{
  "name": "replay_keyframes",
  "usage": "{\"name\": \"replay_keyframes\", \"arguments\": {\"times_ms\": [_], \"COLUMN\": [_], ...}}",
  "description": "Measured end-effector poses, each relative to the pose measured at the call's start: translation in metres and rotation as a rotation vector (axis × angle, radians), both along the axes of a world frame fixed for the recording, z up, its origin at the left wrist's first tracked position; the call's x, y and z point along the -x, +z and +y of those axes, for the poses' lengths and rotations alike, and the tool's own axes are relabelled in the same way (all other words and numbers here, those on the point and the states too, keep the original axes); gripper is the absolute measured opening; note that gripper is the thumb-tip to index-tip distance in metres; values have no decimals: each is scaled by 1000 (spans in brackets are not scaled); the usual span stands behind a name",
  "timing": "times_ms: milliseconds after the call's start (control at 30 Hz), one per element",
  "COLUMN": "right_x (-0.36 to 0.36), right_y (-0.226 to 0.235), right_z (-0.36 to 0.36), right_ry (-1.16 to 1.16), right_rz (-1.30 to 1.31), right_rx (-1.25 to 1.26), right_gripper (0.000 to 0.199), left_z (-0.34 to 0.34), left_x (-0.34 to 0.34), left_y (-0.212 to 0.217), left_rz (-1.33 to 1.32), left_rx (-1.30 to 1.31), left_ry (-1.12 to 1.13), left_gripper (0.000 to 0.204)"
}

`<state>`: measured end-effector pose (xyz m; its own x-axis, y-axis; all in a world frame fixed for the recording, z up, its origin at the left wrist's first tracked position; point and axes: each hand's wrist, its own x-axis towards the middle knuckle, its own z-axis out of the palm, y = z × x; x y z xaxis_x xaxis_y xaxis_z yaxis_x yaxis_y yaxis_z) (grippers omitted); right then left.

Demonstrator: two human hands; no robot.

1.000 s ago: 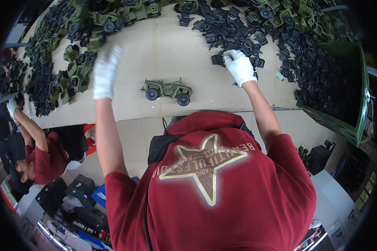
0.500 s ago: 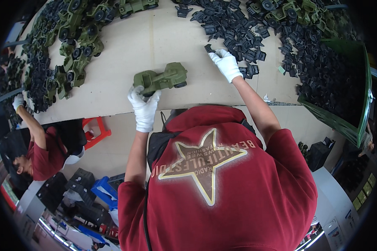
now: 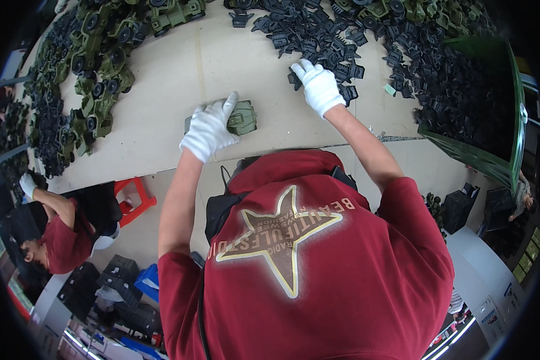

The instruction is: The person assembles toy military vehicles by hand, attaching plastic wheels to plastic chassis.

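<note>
at nine o'clock on the table, a heap of green toy trucks curves along the edge, with a co-worker's gloved hand below it near a red stool. nearer the middle, the left hand in a white glove lies spread over one green toy truck, pressing it flat on the board; half a second ago that truck was lifted clear of the table, so it has just been set down and steadied. at one o'clock, the right hand has fingers curled into the pile of black parts, seemingly pinching one, though the grip is hidden. at three o'clock stands a green bin full of more black pieces.
</note>
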<state>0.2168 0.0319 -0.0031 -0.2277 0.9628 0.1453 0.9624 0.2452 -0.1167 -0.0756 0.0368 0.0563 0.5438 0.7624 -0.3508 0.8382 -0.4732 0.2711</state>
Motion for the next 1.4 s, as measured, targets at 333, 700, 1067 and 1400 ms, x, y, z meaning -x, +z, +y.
{"name": "replay_keyframes", "arguments": {"times_ms": [333,700,1067,1400], "right_x": [26,50,46,38], "right_y": [7,-26,-5,40], "right_z": [8,-5,12,1], "right_ry": [144,132,-176,90], "right_rz": [123,54,1269,1714], "right_rx": [-1,148,751,1030], "right_gripper": [35,56,45,53], "left_z": [-14,-42,-42,-36], "left_x": [0,18,11,-13], "left_y": [2,-24,3,26], "left_rz": [-531,-912,-982,-919], "left_rx": [592,776,820,758], "left_ry": [610,983,864,761], "left_gripper": [84,69,65,75]}}
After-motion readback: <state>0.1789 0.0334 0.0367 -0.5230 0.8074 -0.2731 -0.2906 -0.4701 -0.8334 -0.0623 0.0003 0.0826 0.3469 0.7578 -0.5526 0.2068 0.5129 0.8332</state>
